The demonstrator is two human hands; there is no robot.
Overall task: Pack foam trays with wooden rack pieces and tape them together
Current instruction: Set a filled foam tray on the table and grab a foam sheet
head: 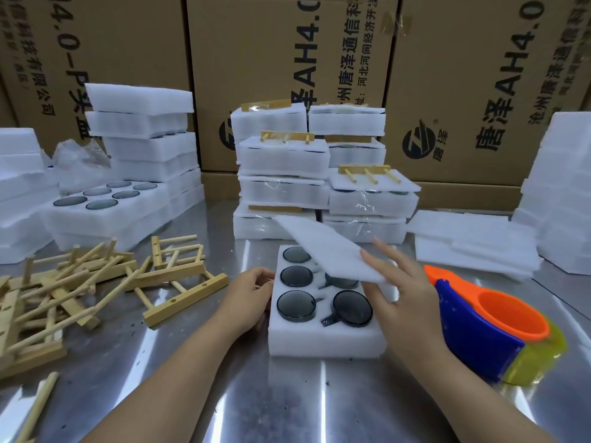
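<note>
Cardboard cartons (271, 59) with printed lettering wall off the back of a shiny metal table (287, 404). I take my bearings from the foam tray (319, 343) lying flat at the middle of it. Its round pockets hold dark round discs (295, 306), two columns of them, the far right ones hidden.

My view shows both forearms reaching in from the bottom edge. The left hand (252, 298) sits at the tray's left wall, wrist low, fingers curled against the foam and thumb up at the top edge, holding the tray. The right hand (403, 289) is raised over the tray's right side, with the fingers spread along the top of a thin foam sheet (329, 247) and the thumb tucked beneath its near corner. The pinched sheet hangs tilted above the tray's far half, apart from it.

Right of the tray, just beside the right wrist, lies an orange and blue tape dispenser (479, 330). Left of the tray sprawls a loose heap of wooden rack pieces (80, 282). Behind the tray stand stacks of taped foam packs (284, 174), some with wooden pieces on top. Loose foam sheets (473, 247) lie behind and to the right.
</note>
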